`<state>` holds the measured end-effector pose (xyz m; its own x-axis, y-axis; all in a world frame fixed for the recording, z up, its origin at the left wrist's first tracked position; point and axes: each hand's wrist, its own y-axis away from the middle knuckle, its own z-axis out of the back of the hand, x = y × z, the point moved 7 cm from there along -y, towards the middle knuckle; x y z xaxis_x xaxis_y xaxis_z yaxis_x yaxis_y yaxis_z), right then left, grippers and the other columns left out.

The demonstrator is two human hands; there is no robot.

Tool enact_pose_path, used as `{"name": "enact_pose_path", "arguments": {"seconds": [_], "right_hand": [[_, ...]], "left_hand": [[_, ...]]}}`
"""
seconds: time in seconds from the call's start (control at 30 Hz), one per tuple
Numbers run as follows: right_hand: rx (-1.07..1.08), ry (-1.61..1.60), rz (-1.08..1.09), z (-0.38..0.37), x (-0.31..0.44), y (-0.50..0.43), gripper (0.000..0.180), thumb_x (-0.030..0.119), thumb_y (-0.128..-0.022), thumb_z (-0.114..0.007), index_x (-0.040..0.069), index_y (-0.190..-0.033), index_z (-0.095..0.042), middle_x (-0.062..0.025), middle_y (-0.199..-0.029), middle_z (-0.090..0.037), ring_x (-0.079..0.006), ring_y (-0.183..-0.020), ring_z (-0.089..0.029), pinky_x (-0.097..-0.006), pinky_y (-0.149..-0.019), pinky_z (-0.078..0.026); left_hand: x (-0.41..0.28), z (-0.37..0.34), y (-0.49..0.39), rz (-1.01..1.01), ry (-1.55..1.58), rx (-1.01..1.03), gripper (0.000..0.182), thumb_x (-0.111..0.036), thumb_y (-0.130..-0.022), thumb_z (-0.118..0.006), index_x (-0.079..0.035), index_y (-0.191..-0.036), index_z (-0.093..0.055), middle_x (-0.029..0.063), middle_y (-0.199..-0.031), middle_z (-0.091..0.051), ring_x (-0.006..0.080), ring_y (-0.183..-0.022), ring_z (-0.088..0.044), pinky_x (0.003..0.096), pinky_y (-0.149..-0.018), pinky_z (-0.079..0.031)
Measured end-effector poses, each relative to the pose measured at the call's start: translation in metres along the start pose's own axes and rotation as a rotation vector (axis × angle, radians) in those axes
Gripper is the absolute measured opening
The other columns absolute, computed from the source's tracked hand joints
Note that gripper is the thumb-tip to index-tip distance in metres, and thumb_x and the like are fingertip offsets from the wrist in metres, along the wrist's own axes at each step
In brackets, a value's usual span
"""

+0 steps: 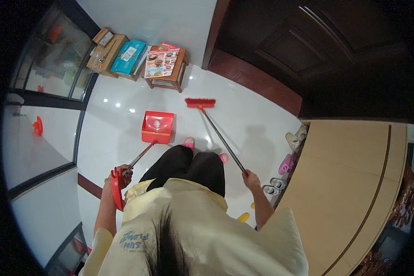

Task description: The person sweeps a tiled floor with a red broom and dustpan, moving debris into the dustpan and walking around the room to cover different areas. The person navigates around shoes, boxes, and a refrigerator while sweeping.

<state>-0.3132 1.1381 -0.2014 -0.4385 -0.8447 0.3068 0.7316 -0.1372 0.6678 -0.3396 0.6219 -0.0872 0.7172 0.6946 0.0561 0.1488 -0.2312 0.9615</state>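
Observation:
My left hand (125,175) is closed around the upper handle of a long-handled red dustpan (157,127). Its pan rests on the white tiled floor, mouth facing away from me, with a row of comb teeth across it. A red hook-shaped piece (116,189) at the top of that handle lies by my wrist. Gripped in my right hand (251,179) is the dark pole of a broom (222,139). The red bristle head (200,102) touches the floor ahead, to the right of the dustpan and apart from it.
A wooden stool (174,74) bearing printed leaflets stands by the wall, beside a blue package (128,57) and a cardboard box (107,55). Glass-panelled doors (51,127) line the left. At right are a dark door (296,45), a beige cabinet (327,179) and several shoes (287,164).

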Motion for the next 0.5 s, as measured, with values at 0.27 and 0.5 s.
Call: {"name": "enact_pose_path", "arguments": {"seconds": [0.27,0.5], "right_hand": [[-0.105,-0.384,-0.191,-0.014,-0.067,0.173,0.033,0.038,-0.079,-0.043,0.009,-0.092,-0.052,-0.0151,-0.074,-0.057,-0.0336,-0.069,-0.054,-0.0363,-0.061,-0.043],[-0.404,-0.493,-0.313,0.008,-0.110,0.159,0.033,0.032,-0.080,-0.045,0.002,-0.087,-0.054,-0.0077,-0.052,-0.048,-0.0140,-0.044,-0.047,-0.0267,-0.041,-0.037]], "left_hand": [[-0.008,-0.018,-0.006,0.099,-0.254,-0.050,0.023,-0.019,-0.076,-0.047,-0.009,-0.056,-0.042,-0.0006,-0.044,-0.043,0.0082,-0.032,-0.039,0.0176,-0.027,-0.032],[-0.004,-0.053,0.027,0.196,-0.407,-0.037,0.016,-0.014,-0.075,-0.048,-0.009,-0.063,-0.040,0.0018,-0.050,-0.044,0.0103,-0.039,-0.043,0.0188,-0.033,-0.035]]}}
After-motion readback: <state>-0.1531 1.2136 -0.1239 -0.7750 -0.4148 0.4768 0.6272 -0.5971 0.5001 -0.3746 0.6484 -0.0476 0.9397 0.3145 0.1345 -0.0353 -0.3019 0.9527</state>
